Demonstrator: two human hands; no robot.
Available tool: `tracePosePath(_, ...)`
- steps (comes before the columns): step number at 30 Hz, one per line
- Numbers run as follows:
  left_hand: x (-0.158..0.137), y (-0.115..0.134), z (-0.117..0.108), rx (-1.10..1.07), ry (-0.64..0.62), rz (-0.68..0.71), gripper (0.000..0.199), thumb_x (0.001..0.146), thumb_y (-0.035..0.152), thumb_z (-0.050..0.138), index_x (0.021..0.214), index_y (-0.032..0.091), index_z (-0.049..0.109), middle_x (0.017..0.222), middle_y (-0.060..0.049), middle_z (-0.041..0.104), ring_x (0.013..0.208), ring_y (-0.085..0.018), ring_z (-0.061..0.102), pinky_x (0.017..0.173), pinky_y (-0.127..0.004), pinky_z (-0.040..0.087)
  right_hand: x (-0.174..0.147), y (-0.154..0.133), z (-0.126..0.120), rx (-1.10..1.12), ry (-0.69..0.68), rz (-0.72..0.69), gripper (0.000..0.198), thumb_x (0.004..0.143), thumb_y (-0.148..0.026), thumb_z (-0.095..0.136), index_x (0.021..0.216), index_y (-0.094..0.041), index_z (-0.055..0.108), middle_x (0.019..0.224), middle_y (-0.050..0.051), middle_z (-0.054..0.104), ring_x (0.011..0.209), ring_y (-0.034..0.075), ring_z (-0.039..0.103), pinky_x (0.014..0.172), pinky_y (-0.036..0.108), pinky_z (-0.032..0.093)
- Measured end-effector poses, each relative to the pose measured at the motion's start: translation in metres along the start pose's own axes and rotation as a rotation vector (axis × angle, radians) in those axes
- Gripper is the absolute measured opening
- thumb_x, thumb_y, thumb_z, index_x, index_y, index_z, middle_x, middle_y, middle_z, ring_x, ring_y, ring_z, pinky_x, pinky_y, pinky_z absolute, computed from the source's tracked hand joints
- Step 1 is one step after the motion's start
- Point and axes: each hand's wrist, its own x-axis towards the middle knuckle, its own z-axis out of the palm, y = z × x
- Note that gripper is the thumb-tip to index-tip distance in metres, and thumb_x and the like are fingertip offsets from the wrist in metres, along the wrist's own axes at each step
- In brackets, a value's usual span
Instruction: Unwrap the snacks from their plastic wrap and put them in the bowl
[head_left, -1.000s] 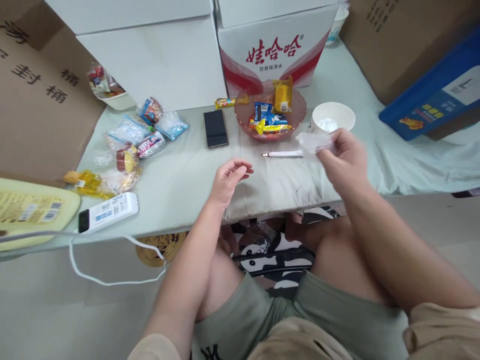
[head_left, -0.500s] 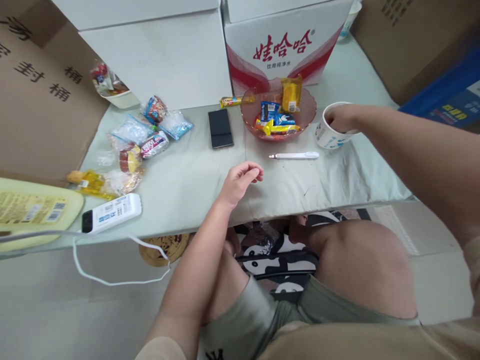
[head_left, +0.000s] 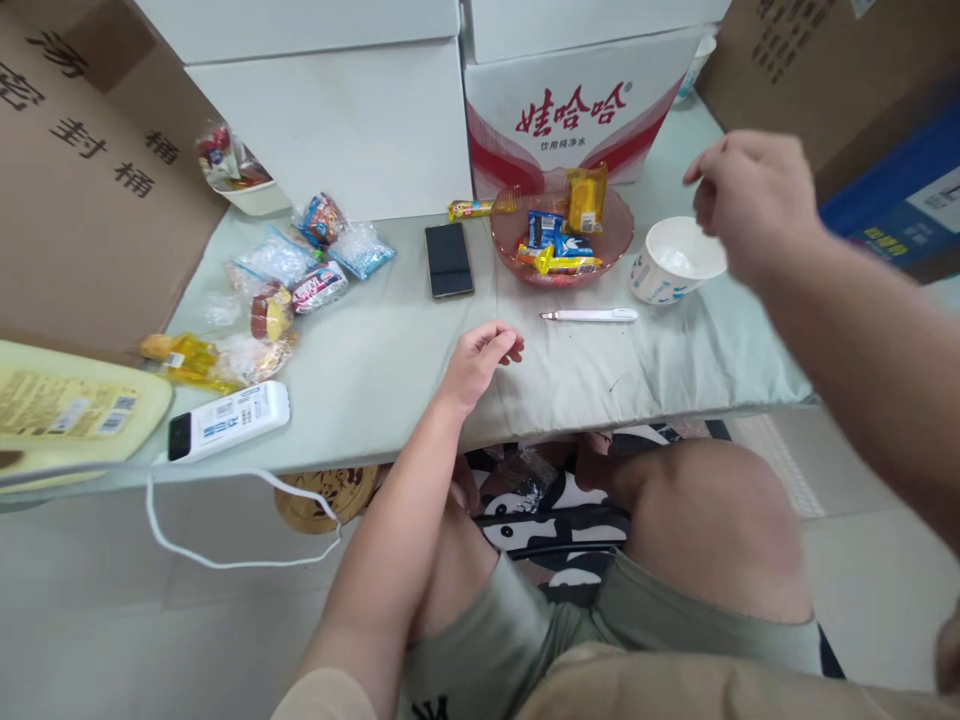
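My left hand [head_left: 486, 358] rests near the front edge of the cloth-covered table, fingers loosely curled with the thumb over them. I see nothing in it. My right hand [head_left: 754, 200] is raised just right of and above a white paper cup [head_left: 660, 275]. Its fingers are bent in and slightly blurred, with no object visible between them. Crumpled clear plastic [head_left: 676, 262] lies inside the cup. Left of the cup stands a pink glass bowl [head_left: 517, 262] with several wrapped snacks [head_left: 559, 240]. A white pen-shaped tool [head_left: 592, 315] with a metal tip lies in front of it.
A phone [head_left: 449, 260] lies left of the bowl, beside a yellow snack stick [head_left: 470, 209]. Several packaged sweets [head_left: 319, 286] spread over the left side, near a white device [head_left: 232, 420] and a yellow bottle [head_left: 75, 415]. Cartons [head_left: 330, 130] close off the back.
My right hand has come up out of the paper cup and moved to its upper right. Clear plastic now shows in the cup. My left hand has stayed in place.
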Motion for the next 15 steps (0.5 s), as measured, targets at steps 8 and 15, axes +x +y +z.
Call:
tracePosePath(8,0.007,-0.009,-0.004,0.03,0.123,-0.033,0.029,0.079,0.046,0.065,0.072,0.019,0.064,0.071,-0.001,0.064,0.063,-0.011,0.058,0.063,-0.027,0.044,-0.141,0.009,0.099,0.568,-0.484,-0.014,0.042,0.086,-0.036,0.048,0.051,-0.022,0.028,0.05,-0.005,0.024,0.048,0.008,0.023,0.05,0.027,0.022)
tracePosePath(15,0.007,-0.007,-0.008,-0.003,0.307,0.048,0.019,0.075,0.032,0.07,0.069,0.021,0.056,0.058,0.004,0.055,0.056,-0.009,0.05,0.058,-0.024,0.041,-0.128,0.029,0.114,0.761,-0.438,0.063,0.044,0.086,-0.041,0.05,0.054,-0.022,0.026,0.052,-0.005,0.021,0.051,0.008,0.021,0.05,0.026,0.017)
